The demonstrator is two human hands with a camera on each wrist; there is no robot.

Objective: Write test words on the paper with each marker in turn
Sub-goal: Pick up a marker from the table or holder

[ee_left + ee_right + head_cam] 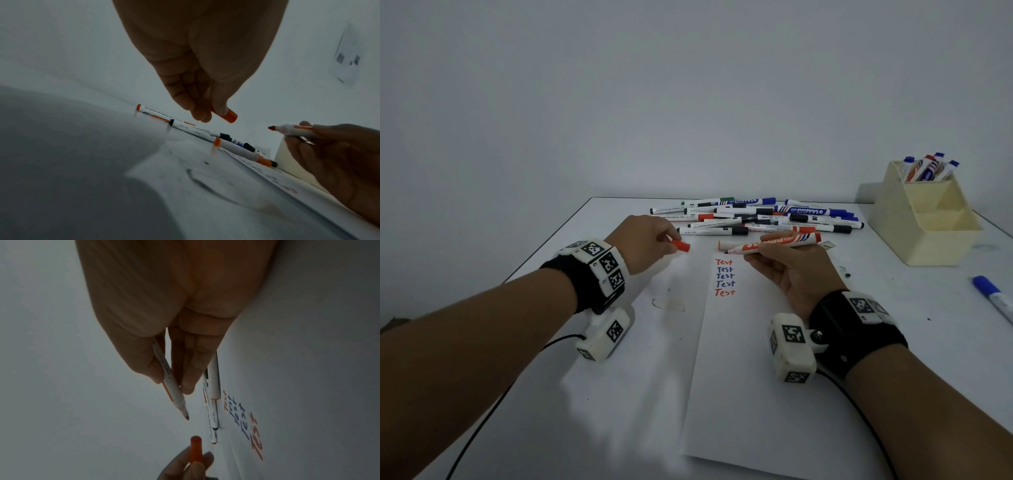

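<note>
Red marker, uncapped, sits pinched in my right hand just above the paper on the table, while my left hand pinches its cap.

- A cream desk organizer stands at the table's far right corner.
- The white table bears dark smudges and a faint ring stain left of centre.
- A plain grey wall rises behind.
- A black cable trails across the table's near left side.
- A small metal clip lies near the organizer.
</note>
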